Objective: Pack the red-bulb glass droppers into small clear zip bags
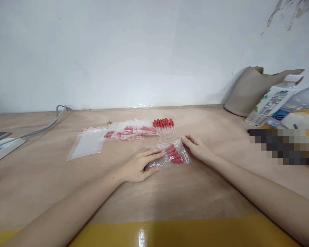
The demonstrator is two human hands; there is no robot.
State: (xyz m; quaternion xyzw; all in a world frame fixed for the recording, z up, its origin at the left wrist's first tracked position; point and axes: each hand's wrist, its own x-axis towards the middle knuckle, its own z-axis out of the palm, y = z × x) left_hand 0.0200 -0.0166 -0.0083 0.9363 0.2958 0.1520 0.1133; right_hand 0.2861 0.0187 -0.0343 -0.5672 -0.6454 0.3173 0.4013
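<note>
A clear zip-lock bag (pixel 179 148) lies flat on the table, its zip end to the right. Inside it sit several red-bulbed droppers (pixel 173 154) side by side. My left hand (pixel 141 164) rests on the bag's left end, fingers stretched out and spread. At the upper corner of the zip end, my right hand (pixel 194 145) pinches the bag's edge between thumb and fingers. Just beyond the bag, a row of loose droppers with red bulbs (pixel 164 123) lies on the table. To their left overlap several filled bags (pixel 128 132).
Flat bags (pixel 87 144) without red bulbs lie at the left of the filled ones. A grey cable (pixel 46 127) and a white box (pixel 7 148) are far left. On the right stand a grey-brown container (pixel 243 91) and a labelled bottle (pixel 271 101). A wall (pixel 144 55) rises behind.
</note>
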